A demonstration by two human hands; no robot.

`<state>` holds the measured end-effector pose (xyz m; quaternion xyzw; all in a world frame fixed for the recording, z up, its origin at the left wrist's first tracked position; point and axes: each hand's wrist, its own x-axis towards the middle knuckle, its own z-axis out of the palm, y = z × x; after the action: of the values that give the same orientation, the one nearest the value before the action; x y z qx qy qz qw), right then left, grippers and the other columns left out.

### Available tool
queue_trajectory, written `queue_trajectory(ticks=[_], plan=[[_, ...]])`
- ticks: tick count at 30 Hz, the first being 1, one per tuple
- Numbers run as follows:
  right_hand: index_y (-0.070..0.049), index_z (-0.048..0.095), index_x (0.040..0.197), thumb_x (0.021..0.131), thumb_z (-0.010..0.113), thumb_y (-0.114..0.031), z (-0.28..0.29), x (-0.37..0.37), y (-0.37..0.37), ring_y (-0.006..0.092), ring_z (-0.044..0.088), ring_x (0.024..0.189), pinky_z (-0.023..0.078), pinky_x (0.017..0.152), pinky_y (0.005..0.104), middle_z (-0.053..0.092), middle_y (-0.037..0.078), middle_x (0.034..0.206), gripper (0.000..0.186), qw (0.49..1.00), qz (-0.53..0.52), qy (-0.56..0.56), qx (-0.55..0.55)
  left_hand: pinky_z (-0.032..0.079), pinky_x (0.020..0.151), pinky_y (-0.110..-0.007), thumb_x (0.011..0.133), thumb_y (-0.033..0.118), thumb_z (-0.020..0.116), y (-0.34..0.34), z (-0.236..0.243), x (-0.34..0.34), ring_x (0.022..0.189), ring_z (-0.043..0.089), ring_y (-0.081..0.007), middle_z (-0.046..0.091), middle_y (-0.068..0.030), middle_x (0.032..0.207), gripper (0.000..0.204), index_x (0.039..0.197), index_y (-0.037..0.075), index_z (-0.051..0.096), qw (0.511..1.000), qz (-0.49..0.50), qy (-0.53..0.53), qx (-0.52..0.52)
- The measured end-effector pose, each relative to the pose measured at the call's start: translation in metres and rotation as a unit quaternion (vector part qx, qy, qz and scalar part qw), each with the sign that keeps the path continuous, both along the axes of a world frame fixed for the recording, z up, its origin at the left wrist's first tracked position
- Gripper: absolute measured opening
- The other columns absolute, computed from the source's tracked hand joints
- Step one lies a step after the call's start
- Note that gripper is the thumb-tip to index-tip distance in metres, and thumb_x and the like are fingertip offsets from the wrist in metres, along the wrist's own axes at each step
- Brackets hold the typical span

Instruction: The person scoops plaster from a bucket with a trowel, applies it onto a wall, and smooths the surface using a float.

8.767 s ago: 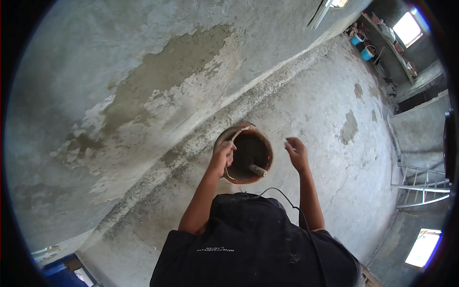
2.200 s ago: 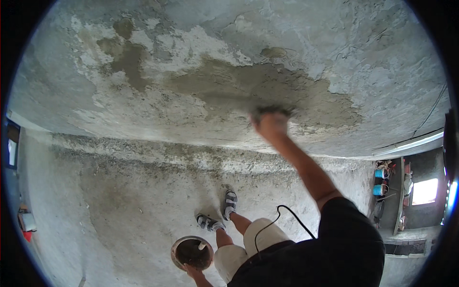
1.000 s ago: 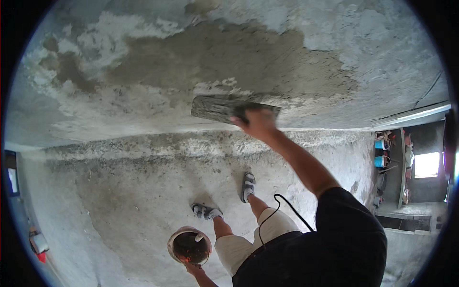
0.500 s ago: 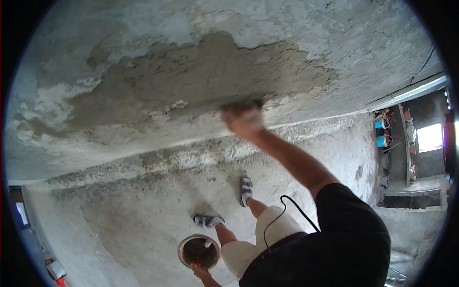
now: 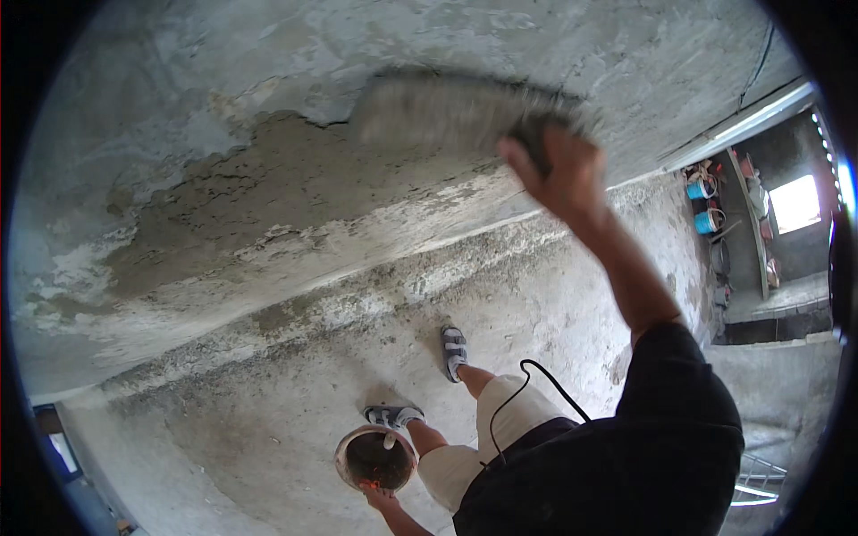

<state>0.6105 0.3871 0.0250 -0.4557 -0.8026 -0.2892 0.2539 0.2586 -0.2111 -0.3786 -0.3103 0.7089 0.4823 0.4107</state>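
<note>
My right hand (image 5: 569, 176) is wrapped round the dark handle of a plastering trowel (image 5: 433, 112). Its wide blade is smeared by motion and lies against or close to the grey wall (image 5: 295, 45); contact cannot be judged. Below and left of the blade spreads a darker, damp-looking mortar patch (image 5: 241, 196) with a cracked, ragged upper edge. Low beside my leg, my left hand (image 5: 382, 498) grips the rim of a round bowl (image 5: 342, 454). The bowl has a dark inside, with a small pale piece near its far rim; its contents are hard to make out.
A rough concrete floor (image 5: 259, 411) meets the wall along a whitish, crumbly strip (image 5: 357, 295). My sandalled feet (image 5: 454, 350) stand near it. Blue buckets (image 5: 706, 221) and a leaning board (image 5: 749, 214) are at the far right, near a bright window (image 5: 794, 204). A black cable (image 5: 556, 386) loops at my waist.
My right hand and the trowel have swept up and to the right across the wall, so the blade now shows its broad face. The bowl in my left hand has hardly moved.
</note>
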Motion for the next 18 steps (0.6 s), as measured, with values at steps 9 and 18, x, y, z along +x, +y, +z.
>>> queue_trajectory(ticks=[9, 18], plan=[[-0.005, 0.067, 0.089, 0.092, 0.053, -0.026, -0.212, -0.003, 0.019, 0.026, 0.064, 0.061, 0.053, 0.055, 0.0402, 0.067, 0.014, 0.077, 0.026, 0.959, 0.03, -0.141, -0.245, 0.022, 0.036, -0.025, 0.09, 0.055, 0.055, 0.028, 0.0, 0.006, 0.04, 0.032, -0.0062, 0.043, 0.006, 0.058, 0.043, 0.087, 0.012, 0.054, 0.995, -0.096, 0.002, -0.021], [-0.016, 0.072, 0.093, 0.095, 0.048, -0.044, -0.2, 0.054, -0.028, 0.0271, 0.067, 0.066, 0.054, 0.06, 0.0428, 0.07, 0.009, 0.08, 0.037, 0.89, -0.128, -0.028, -0.437, 0.023, 0.035, -0.025, 0.089, 0.046, 0.054, 0.018, 0.021, -0.011, 0.038, 0.037, -0.007, 0.05, 0.0075, 0.058, 0.029, 0.073, 0.023, 0.05, 0.988, -0.151, 0.02, -0.03]])
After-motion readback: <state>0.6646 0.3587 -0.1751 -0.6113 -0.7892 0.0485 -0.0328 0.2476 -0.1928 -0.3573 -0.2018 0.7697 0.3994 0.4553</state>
